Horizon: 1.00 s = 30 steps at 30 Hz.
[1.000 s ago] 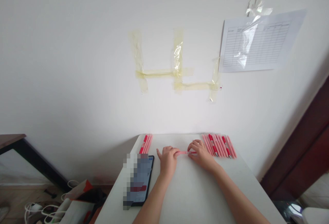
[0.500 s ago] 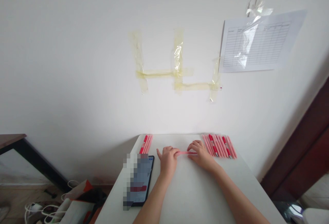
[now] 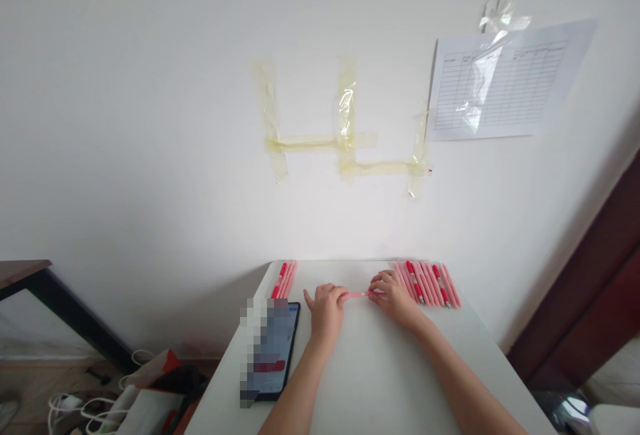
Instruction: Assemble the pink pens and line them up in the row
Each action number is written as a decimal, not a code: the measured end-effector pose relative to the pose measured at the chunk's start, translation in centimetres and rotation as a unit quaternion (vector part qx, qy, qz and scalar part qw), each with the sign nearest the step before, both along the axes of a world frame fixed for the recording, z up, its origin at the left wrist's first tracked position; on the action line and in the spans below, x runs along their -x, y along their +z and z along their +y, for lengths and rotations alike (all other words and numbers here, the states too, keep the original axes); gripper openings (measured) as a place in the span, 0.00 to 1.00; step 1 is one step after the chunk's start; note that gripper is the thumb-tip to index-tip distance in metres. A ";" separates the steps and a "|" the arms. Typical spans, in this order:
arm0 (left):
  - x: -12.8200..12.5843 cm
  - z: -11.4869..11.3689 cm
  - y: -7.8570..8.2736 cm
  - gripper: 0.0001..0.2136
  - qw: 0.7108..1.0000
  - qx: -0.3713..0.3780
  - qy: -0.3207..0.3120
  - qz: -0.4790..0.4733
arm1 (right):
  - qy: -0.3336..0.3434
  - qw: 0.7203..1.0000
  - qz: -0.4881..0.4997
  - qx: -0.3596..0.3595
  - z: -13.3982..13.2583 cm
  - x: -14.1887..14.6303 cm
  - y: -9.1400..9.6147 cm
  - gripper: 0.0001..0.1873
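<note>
Level between my two hands, just above or on the white tabletop (image 3: pixel 380 382), is a slim pink pen (image 3: pixel 355 294). My left hand (image 3: pixel 327 308) is closed on its left end, thumb stuck out to the side. The fingers of my right hand (image 3: pixel 393 298) pinch the other end, where a small whitish band and a short red stretch show. Whether these are one piece or two parts drawn apart, I cannot tell. Right of my right hand lies a row of several pink pens (image 3: pixel 427 282), with red pens (image 3: pixel 415 282) among them. More pink and red pens (image 3: pixel 284 280) lie at the back left.
A phone (image 3: pixel 275 352) with a partly blurred screen lies left of my left forearm. The table's back edge meets a white wall (image 3: pixel 150 122) with yellowed tape (image 3: pixel 310 143) and a taped printed sheet (image 3: pixel 500 82). Cables (image 3: pixel 95 412) and boxes are on the floor at left.
My right hand has shifted slightly to the right. A whitish band and red stretch now show between the hands, where it was all pink before. My left hand has hardly moved.
</note>
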<state>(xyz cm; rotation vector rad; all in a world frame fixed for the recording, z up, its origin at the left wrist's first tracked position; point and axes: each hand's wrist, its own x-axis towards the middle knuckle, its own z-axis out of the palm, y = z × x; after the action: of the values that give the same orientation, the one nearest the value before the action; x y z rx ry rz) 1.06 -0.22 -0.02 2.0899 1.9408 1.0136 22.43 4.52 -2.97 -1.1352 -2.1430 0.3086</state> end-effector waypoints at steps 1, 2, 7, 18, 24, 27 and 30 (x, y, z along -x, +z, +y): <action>0.0 0.0 0.0 0.08 1.000 0.000 0.001 0.000 | -0.004 1.000 0.000 -0.003 0.1 -0.1 0.0 0.09; 0.0 0.0 0.0 0.08 1.000 0.000 0.003 0.000 | -0.008 1.000 -0.001 -0.006 0.1 -0.2 0.0 0.09; 0.1 -0.2 0.4 0.08 1.000 0.002 0.021 0.001 | -0.017 0.999 -0.007 -0.027 0.3 -0.5 0.1 0.07; 0.5 -0.2 0.7 0.11 0.997 0.003 0.071 0.010 | -0.050 0.994 -0.011 -0.098 0.6 -1.2 -0.1 0.05; 0.6 -0.1 0.6 0.11 0.996 0.017 0.082 0.019 | -0.061 0.992 -0.012 -0.109 0.8 -1.4 -0.2 0.05; 0.6 -0.2 0.7 0.11 0.996 0.023 0.088 0.022 | -0.066 0.992 -0.014 -0.110 0.9 -1.4 -0.5 0.05; 0.6 -0.2 0.8 0.11 0.995 0.026 0.096 0.027 | -0.068 0.991 -0.016 -0.111 1.0 -1.5 -0.7 0.05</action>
<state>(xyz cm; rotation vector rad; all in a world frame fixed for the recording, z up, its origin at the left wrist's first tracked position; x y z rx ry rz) 0.46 -0.39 0.74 1.9524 2.2059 0.9366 23.92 5.55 -3.63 -1.1555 -2.0554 -0.0102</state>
